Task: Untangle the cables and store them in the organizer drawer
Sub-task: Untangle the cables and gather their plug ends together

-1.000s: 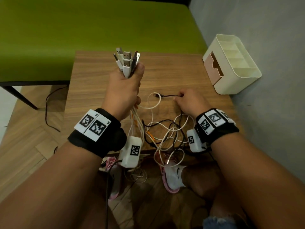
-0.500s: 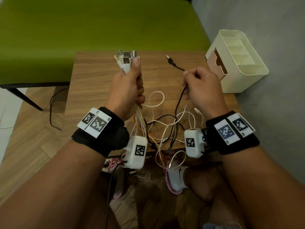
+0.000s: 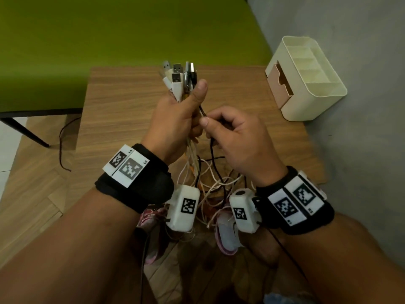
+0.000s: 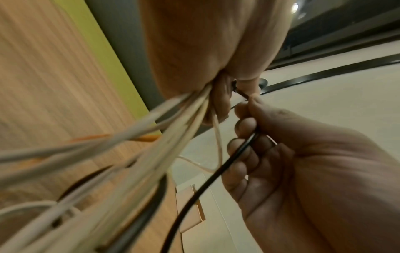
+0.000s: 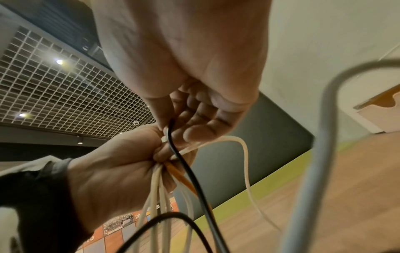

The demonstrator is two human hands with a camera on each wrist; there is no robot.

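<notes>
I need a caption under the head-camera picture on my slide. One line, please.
Left hand grips a bundle of cable plugs while the right hand pinches a black cable beside it.

Dim, warm indoor light; wrist views blurred, edges bent by wide lens

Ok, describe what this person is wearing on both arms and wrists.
Both forearms are bare, with no sleeves. The left wrist carries a wide black fabric band topped by a white plate with two square black-and-white coded markers; a white boxy camera housing with its own marker hangs under it. The right wrist has the same: black band, two-marker plate, white housing, thin black lead.
</notes>
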